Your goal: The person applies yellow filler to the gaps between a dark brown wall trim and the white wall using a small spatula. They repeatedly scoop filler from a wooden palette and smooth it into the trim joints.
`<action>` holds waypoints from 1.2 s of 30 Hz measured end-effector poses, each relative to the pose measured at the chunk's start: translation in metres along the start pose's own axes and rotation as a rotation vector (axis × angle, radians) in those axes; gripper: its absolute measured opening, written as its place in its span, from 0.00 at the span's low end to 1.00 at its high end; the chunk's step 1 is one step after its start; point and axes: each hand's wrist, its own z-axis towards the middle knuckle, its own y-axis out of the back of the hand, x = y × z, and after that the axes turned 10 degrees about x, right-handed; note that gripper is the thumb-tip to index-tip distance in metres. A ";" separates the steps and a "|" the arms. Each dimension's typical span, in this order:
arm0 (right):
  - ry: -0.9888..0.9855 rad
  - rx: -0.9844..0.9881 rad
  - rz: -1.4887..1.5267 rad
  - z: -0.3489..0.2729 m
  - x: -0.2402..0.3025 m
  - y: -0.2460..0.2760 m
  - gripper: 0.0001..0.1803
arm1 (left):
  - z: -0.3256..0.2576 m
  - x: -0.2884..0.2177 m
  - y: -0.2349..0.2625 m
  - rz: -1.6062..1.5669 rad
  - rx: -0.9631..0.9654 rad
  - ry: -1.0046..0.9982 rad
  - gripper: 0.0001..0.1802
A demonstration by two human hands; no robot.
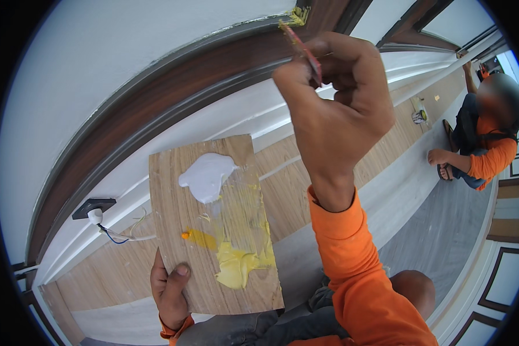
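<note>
My left hand (175, 293) grips the lower left edge of a wood-grain board (176, 190), thumb on top and the other fingers partly hidden beneath. On the board lie a white blob of paste (207, 176), a patch of yellow paste (236, 266) and a small orange-yellow streak (200, 237). Raised in front of the wall, my right hand (343, 92) pinches a thin red scraper (305, 51) with yellow paste on its tip. That tip is close to a yellow-smeared corner (299, 16) of the dark trim; whether it touches I cannot tell.
Brown and dark grey wall moulding (173, 86) curves along a white wall. At left, a black socket plate (93, 207) has loose wires (118, 235). Another person (490, 132) in orange crouches at right, near a small open can (420, 116) on the wood-look ledge.
</note>
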 end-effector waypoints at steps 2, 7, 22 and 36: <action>0.039 -0.033 0.001 0.004 -0.006 0.004 0.13 | -0.001 -0.001 0.000 0.012 0.001 0.005 0.35; 0.048 0.012 -0.097 0.012 -0.007 0.011 0.13 | -0.004 -0.002 -0.003 0.025 -0.001 0.009 0.35; 0.014 0.130 0.004 0.020 0.005 0.015 0.12 | -0.001 -0.001 -0.005 -0.002 0.024 0.003 0.34; -0.189 0.214 0.115 0.029 0.004 0.038 0.11 | 0.003 -0.012 -0.016 -0.016 0.016 0.038 0.34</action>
